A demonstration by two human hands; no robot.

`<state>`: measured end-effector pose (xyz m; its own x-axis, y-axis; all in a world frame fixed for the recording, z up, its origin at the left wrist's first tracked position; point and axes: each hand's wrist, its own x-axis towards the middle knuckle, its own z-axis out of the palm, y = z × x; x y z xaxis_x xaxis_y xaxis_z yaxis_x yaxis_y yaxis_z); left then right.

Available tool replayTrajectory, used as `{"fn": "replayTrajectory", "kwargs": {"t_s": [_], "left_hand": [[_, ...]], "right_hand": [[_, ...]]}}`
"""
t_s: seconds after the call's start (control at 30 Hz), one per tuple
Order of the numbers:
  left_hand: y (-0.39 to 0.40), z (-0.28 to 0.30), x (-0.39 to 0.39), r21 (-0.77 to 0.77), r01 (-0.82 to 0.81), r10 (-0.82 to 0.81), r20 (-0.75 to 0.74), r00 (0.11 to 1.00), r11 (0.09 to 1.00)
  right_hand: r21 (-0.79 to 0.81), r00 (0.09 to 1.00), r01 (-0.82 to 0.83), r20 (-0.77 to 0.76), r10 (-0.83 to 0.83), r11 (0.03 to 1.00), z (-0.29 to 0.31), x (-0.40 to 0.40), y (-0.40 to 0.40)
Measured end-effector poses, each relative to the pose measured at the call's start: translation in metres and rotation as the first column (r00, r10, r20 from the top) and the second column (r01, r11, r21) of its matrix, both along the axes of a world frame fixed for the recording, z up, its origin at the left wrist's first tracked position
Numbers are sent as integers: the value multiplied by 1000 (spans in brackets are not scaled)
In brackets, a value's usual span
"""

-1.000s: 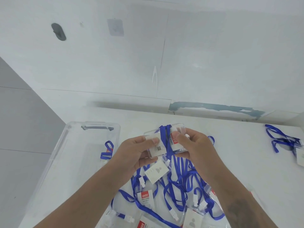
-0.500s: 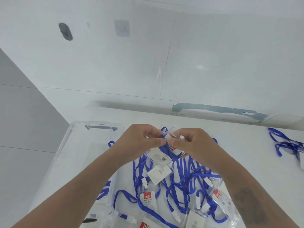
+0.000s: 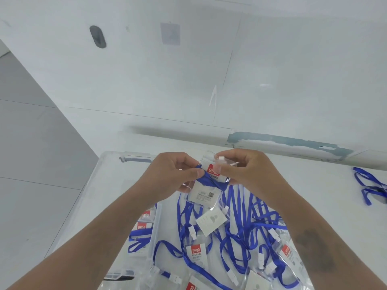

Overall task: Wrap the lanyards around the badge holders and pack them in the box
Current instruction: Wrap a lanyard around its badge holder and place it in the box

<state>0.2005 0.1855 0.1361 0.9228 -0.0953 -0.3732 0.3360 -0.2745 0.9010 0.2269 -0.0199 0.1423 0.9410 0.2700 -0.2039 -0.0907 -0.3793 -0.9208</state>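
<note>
Clear plastic badge holder with red-labelled card (image 3: 206,190) was held above tabletop pile. Left hand (image 3: 169,176) pinched blue fabric lanyard (image 3: 206,178) against it; right hand (image 3: 249,172) pinched top edge. Holder probably light, slippery, bendy; grip edges, keep limp lanyard taut.

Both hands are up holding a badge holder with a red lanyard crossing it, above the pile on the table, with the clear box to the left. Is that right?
Not quite: the lanyard crossing the held badge holder is blue, not red; only the card's label is red. The head view shows it. The rest stands: left hand and right hand hold it above the pile, the clear box to the left.
</note>
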Motion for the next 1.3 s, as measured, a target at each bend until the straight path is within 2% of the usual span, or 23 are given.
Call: {"fn": "replayTrajectory", "kwargs": {"t_s": [0.1,0.37,0.47,0.53,0.6,0.7,0.8,1.1,1.3], "left_hand": [[13,-4,-1,-12,-65,64,-35,997,998],[63,-13,-11,-1,-200,199,-53,978,980],[81,-16,-15,-10,-251,251,-52,967,968],[98,-20,-19,-44,-301,298,-62,953,953],[112,-26,-24,-86,-350,343,-84,936,933],[126,-37,-30,-138,-441,424,-137,895,887],[133,-51,-36,-180,-520,486,-201,850,835],[137,-80,-44,-262,-648,573,-311,758,715],[131,-85,-40,-358,-759,614,-447,650,544]], "right_hand": [[35,999,-19,-51,20,999,-1,1,10],[-85,997,-52,45,56,995,-8,8,66],[-98,997,-11,73,18,995,-16,7,94],[-7,997,66,49,-65,998,-25,2,120],[126,985,173,-48,-169,977,-35,-9,144],[240,947,287,-219,-236,927,-51,-27,174],[229,918,335,-296,-262,914,-68,-40,195],[37,928,278,-270,-258,960,-89,-36,215],[63,894,352,-318,-316,934,-96,-31,229]]}}
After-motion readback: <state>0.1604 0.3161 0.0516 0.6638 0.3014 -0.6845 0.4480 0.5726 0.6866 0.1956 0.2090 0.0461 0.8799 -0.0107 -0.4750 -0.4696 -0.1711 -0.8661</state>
